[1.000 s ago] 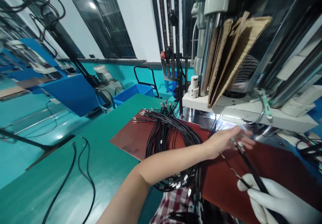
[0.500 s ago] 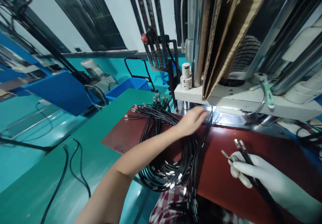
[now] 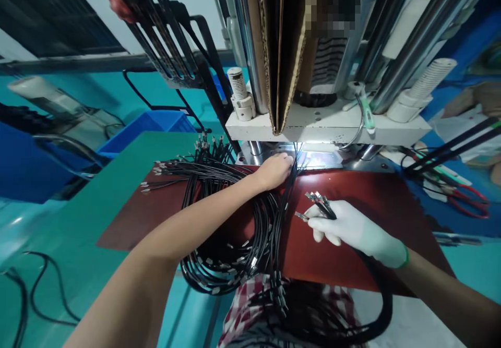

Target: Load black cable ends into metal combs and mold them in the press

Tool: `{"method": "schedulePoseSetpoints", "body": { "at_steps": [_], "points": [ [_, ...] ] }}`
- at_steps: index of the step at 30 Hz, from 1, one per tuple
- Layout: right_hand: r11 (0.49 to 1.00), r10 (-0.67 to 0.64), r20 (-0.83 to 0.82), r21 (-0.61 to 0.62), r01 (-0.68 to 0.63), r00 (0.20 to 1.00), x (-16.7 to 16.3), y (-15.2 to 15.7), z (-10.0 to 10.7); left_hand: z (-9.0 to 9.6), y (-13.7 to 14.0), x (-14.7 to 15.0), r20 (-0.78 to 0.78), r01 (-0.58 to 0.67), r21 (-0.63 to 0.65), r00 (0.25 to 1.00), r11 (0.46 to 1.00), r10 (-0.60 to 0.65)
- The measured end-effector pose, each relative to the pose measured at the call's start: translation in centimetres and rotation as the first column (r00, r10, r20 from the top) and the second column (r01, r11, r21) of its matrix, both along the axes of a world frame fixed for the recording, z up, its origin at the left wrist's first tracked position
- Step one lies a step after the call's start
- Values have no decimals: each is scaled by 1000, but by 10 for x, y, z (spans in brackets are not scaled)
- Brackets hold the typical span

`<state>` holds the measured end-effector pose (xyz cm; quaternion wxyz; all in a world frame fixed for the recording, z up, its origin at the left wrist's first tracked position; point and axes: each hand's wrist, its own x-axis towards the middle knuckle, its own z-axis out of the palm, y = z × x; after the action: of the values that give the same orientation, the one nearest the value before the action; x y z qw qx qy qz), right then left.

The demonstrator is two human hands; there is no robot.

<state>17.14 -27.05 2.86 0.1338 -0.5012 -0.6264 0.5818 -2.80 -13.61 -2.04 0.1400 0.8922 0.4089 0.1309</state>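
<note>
My bare left hand [image 3: 276, 170] is at the press's front edge, fingers closed on black cables [image 3: 288, 183] that run up into the lit gap; the fingertips are partly hidden. In a white glove, my right hand [image 3: 336, 220] grips a bundle of black cables with metal connector ends [image 3: 319, 199] pointing up and left. One connector [image 3: 301, 216] sticks out apart from the others, by the thumb and fingers. The rest of this bundle curves down to my lap. Under my left forearm, a large coil of black cables [image 3: 264, 228] with metal ends lies on a red-brown board [image 3: 352, 259].
The press's pale plate [image 3: 321, 126] sits low over the metal base, with folded cardboard [image 3: 277, 76] standing on it. A green-handled tool [image 3: 368, 116] lies there too. Red-handled pliers [image 3: 469, 199] are at right. Loose cables [image 3: 47, 285] lie on the green table [image 3: 90, 202].
The camera view has swung to the right. My left hand stays by the press gap with its fingers drawn in. My right hand, still gripping its bundle, has come closer to the press and cables.
</note>
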Motion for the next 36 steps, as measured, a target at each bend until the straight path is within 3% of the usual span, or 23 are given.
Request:
{"method": "schedulePoseSetpoints", "body": {
  "at_steps": [4, 8, 10, 13, 15, 16, 19, 22, 24, 26, 28, 31, 36],
  "points": [
    [999, -4, 85, 51, 0, 996, -1, -9, 6, 37, -30, -15, -212, -104, 55, 971, 993, 114],
    [998, 60, 12, 35, -61, 998, 2, -13, 4, 78, -72, -52, -475, -198, 179, 840, 964, 261],
    [997, 79, -68, -13, -80, 995, 5, -13, 2, 96, -91, -78, -463, -300, 145, 822, 943, 333],
    [994, 41, -175, -95, -58, 984, 13, -11, 1, 109, -113, -106, -250, -440, -121, 881, 890, 402],
    [993, -65, -218, -112, 42, 974, 19, -9, 1, 104, -122, -108, -39, -441, -417, 882, 795, 469],
    [989, -129, -234, -103, 108, 964, 22, -8, 1, 98, -124, -103, 53, -381, -573, 867, 726, 496],
    [972, -236, -269, -75, 224, 934, 27, -8, 3, 73, -119, -72, 253, -7, -889, 825, 457, 505],
    [980, -189, -244, -106, 167, 951, 25, -15, 7, 51, -105, -30, 427, 378, -904, 760, 202, 490],
    [986, -154, -205, -99, 136, 966, 21, -21, 9, 41, -96, -4, 521, 540, -834, 698, 116, 491],
    [986, -163, -144, -58, 156, 976, 14, -23, 11, 32, -88, 16, 597, 626, -771, 644, 118, 478],
    [982, -185, -83, 14, 186, 979, 8, -21, 12, 23, -83, 30, 634, 642, -747, 608, 173, 479],
    [970, -210, -15, 125, 210, 978, 2, -12, 9, 13, -81, 39, 610, 579, -776, 586, 251, 534],
    [967, -197, 21, 170, 191, 980, -3, -4, -4, 11, -87, 39, 566, 490, -814, 547, 312, 617]
  ]
}}
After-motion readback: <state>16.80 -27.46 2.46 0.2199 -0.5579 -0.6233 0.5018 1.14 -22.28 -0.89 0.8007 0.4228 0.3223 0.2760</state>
